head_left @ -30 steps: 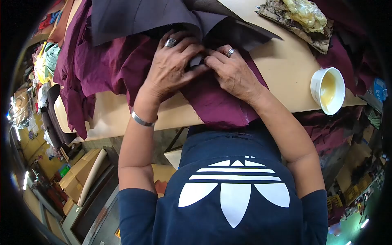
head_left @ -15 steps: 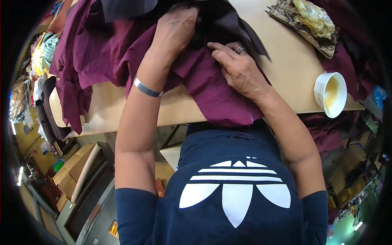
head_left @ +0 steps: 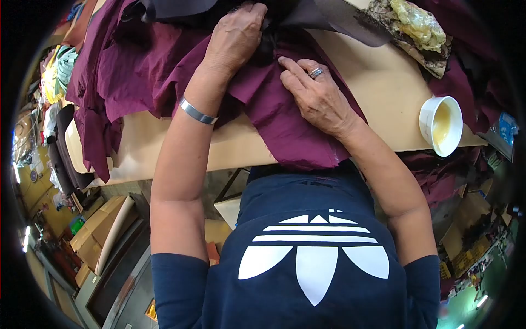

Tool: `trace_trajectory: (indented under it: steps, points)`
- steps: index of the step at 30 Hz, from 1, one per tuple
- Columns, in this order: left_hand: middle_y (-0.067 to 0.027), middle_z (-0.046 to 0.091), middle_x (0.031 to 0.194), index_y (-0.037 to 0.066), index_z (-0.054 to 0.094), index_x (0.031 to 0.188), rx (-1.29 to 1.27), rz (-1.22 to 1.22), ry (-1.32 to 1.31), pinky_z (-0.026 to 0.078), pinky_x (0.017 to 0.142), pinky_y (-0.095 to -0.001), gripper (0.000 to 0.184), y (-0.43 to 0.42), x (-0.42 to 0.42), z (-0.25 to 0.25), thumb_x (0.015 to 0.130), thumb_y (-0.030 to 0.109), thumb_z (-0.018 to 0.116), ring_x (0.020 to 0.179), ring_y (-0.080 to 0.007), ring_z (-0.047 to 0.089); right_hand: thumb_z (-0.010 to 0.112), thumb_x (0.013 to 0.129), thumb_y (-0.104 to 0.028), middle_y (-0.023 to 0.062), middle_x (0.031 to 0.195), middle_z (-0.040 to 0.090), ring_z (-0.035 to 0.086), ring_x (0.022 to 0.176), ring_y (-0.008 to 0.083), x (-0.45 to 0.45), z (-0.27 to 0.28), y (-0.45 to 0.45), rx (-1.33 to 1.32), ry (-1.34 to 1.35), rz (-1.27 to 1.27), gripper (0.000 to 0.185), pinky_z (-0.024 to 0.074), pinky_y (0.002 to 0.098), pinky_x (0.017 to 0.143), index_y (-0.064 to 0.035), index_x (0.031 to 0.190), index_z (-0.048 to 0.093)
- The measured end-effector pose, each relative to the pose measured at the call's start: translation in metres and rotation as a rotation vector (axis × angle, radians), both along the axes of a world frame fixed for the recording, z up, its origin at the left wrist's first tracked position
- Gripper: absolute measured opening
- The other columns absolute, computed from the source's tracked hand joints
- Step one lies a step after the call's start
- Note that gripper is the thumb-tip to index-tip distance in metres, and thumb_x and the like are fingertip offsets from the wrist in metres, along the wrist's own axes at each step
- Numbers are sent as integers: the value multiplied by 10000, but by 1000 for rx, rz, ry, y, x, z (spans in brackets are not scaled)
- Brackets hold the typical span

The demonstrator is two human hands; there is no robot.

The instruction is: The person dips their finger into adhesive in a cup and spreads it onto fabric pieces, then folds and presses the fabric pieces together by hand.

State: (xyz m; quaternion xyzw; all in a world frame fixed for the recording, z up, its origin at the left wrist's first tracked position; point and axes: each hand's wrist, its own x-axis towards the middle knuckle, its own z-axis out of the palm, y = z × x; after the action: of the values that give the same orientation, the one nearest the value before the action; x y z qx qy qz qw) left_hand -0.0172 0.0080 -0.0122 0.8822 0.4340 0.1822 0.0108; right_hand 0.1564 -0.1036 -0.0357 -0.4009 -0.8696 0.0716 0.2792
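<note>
Maroon fabric (head_left: pixel 296 118) lies in folds over the table edge, with dark, nearly black fabric (head_left: pixel 318 16) on top at the far side. My left hand (head_left: pixel 235 37), wearing a metal bracelet, is closed at the dark fabric where it meets the maroon; its fingertips are partly hidden. To its right, my right hand (head_left: pixel 319 100), with a ring, rests on the maroon cloth. Its fingers are bent, with index finger and thumb pinching at a fold close to the dark fabric.
A white bowl (head_left: pixel 424 122) of yellowish paste stands near the right table edge. Behind it lies a stained board (head_left: pixel 383 24) carrying a crumpled, yellowish plastic bag (head_left: pixel 419 27). The tan table (head_left: pixel 383 101) runs beneath the cloth. Cardboard boxes (head_left: pixel 101 222) sit at lower left.
The dark fabric has swung up and to the right, its edge now reaching the stained board. My hands stay nearly in place, the left one turned slightly.
</note>
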Motion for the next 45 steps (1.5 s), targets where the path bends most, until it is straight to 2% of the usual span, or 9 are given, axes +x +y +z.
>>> trace_trajectory:
  steps: [9, 12, 15, 16, 18, 21, 27, 37, 45]
  points:
    - [-201, 538, 759, 26, 456, 818, 7, -35, -53, 444, 639, -438, 125, -2, 1, -2, 840, 121, 535, 718, -375, 553, 505, 760, -76, 131, 1201, 506, 501, 999, 264, -6, 5, 3, -19, 5, -54, 215, 418, 379, 815, -42, 970, 531]
    - [-194, 556, 849, 26, 496, 908, -176, 23, -16, 446, 740, -449, 158, -6, 1, 9, 803, 124, 563, 818, -367, 559, 524, 741, -64, 119, 1192, 497, 498, 968, 257, -9, 8, 9, -112, 20, -71, 212, 422, 390, 786, -57, 953, 533]
    - [-114, 628, 904, 63, 593, 932, -86, 90, 54, 446, 775, -399, 198, -33, 12, 44, 815, 222, 610, 850, -313, 583, 536, 731, -55, 116, 1181, 495, 497, 946, 255, -9, 8, 9, -88, -9, -74, 214, 429, 393, 761, -59, 945, 534]
    - [-76, 630, 953, 97, 597, 942, 99, 70, 93, 400, 869, -413, 219, -45, 14, 51, 811, 272, 608, 902, -276, 582, 534, 735, -57, 117, 1179, 500, 500, 948, 257, -8, 7, 9, -80, -4, -72, 207, 433, 392, 761, -60, 942, 535]
    - [-37, 620, 991, 118, 594, 965, 192, 152, 160, 349, 930, -441, 213, -58, 12, 44, 812, 267, 602, 954, -241, 571, 530, 744, -59, 120, 1175, 509, 506, 951, 260, -8, 4, 7, -61, 11, -68, 193, 443, 390, 760, -61, 936, 538]
    - [-32, 607, 964, 129, 591, 986, 94, 267, 191, 359, 911, -457, 192, -52, -2, 12, 819, 224, 581, 952, -242, 568, 524, 755, -61, 132, 1154, 531, 518, 957, 269, 1, -2, 1, 5, 79, 0, 173, 456, 387, 756, -63, 928, 532]
    - [-50, 607, 966, 125, 590, 986, 53, 252, 159, 368, 895, -470, 184, -49, -2, 10, 826, 213, 567, 931, -263, 575, 525, 763, -69, 149, 1149, 542, 532, 952, 293, -5, 2, 3, -15, 49, -50, 163, 471, 401, 741, -64, 925, 510]
    - [-42, 572, 1102, 148, 564, 1066, -7, 450, 300, 251, 964, -647, 274, -64, 21, 13, 826, 280, 557, 1113, -263, 505, 556, 719, -49, 120, 1091, 561, 547, 919, 297, -9, 8, 10, -68, -10, -59, 232, 476, 399, 709, -68, 947, 522]
    - [-70, 593, 1045, 131, 597, 981, 139, 358, 48, 252, 995, -537, 226, -47, -2, -28, 812, 281, 586, 1056, -273, 521, 535, 728, -75, 112, 1135, 575, 525, 963, 275, 32, 14, -44, -37, 5, 115, 232, 444, 387, 801, -54, 959, 549]
